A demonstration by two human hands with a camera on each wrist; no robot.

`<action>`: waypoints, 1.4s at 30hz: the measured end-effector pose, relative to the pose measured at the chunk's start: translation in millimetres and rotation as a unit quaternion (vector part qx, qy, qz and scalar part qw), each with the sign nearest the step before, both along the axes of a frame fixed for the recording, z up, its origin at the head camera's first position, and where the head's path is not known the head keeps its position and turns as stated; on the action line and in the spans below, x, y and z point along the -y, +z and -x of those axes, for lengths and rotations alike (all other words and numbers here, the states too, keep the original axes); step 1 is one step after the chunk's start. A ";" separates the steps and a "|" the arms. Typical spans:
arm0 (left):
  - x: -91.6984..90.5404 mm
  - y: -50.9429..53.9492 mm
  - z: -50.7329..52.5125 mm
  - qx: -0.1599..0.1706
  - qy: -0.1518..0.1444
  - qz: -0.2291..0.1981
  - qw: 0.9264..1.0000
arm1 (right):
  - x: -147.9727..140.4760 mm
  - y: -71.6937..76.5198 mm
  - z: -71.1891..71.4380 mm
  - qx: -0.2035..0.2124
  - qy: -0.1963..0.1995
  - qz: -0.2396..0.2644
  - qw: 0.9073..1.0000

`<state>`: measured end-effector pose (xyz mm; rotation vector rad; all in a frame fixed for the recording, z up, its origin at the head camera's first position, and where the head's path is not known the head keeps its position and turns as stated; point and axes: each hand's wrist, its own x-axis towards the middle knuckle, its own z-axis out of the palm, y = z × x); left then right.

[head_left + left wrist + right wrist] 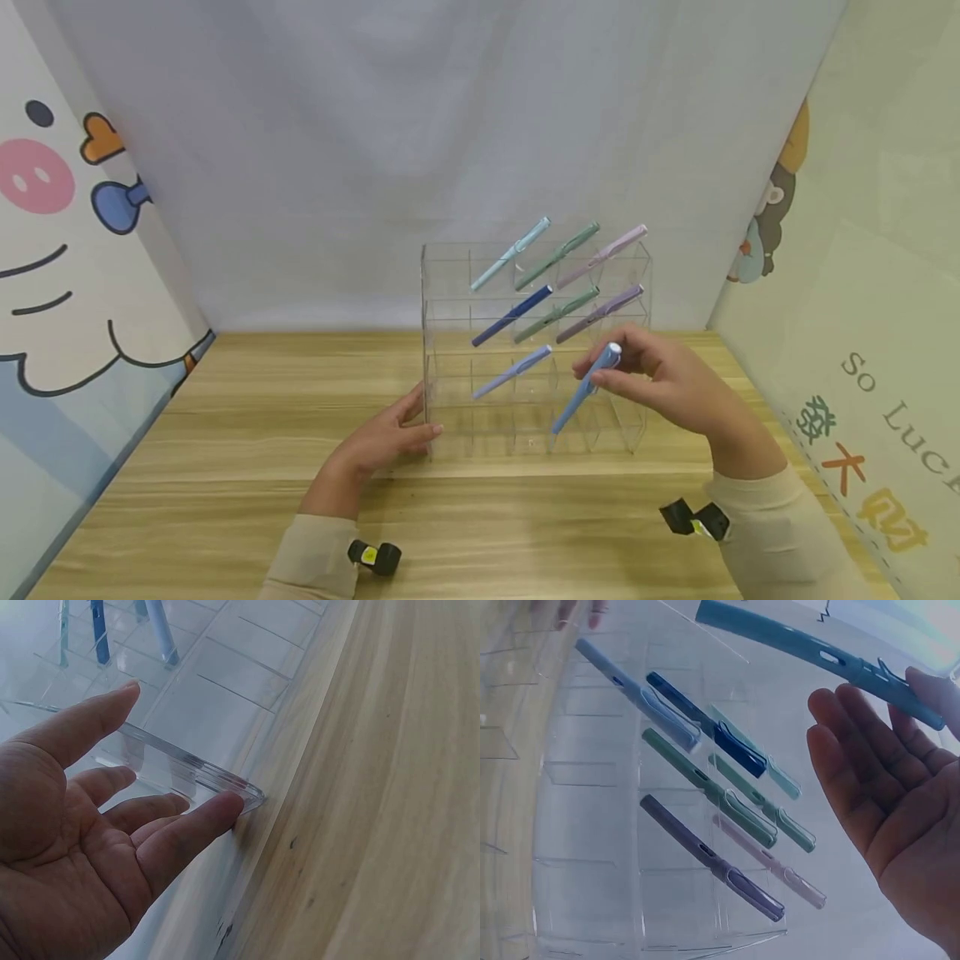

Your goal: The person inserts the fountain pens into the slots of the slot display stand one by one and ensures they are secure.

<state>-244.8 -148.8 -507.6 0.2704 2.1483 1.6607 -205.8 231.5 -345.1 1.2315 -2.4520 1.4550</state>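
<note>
A clear acrylic pen rack (pixel 450 333) stands on the wooden table. My right hand (pixel 663 375) pinches a blue pen (pixel 585 392) between thumb and fingers near its clipped end, the pen tilted in front of the lower row. In the right wrist view the other fingers (pixel 862 750) are extended below that blue pen (pixel 787 645). My left hand (pixel 390 437) rests at the rack's left side; the left wrist view has its fingertips (pixel 225 806) touching the side panel's edge. A light periwinkle pen (pixel 512 372) leans in the lower row, left of the held one.
Upper rows hold a pale aqua pen (pixel 510 254), a dark blue pen (pixel 512 317), green pens (pixel 557 314), a pink pen (pixel 602 256) and a purple pen (pixel 600 313). A grey-white curtain (pixel 375 150) hangs behind; cartoon-printed panels (pixel 75 275) flank the table (pixel 262 417).
</note>
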 end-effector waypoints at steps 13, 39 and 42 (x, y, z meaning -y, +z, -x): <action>1.2 2.4 -1.9 -0.005 0.013 0.008 1.000 | -0.8 -11.6 32.5 0.011 -0.047 0.216 0.975; 1.0 3.6 -3.5 0.005 0.012 0.010 1.000 | 34.2 -80.5 51.1 -0.042 -0.170 0.405 0.897; 1.0 3.5 -3.9 0.005 0.009 0.011 1.000 | 35.8 -83.4 50.9 -0.038 -0.176 0.406 0.896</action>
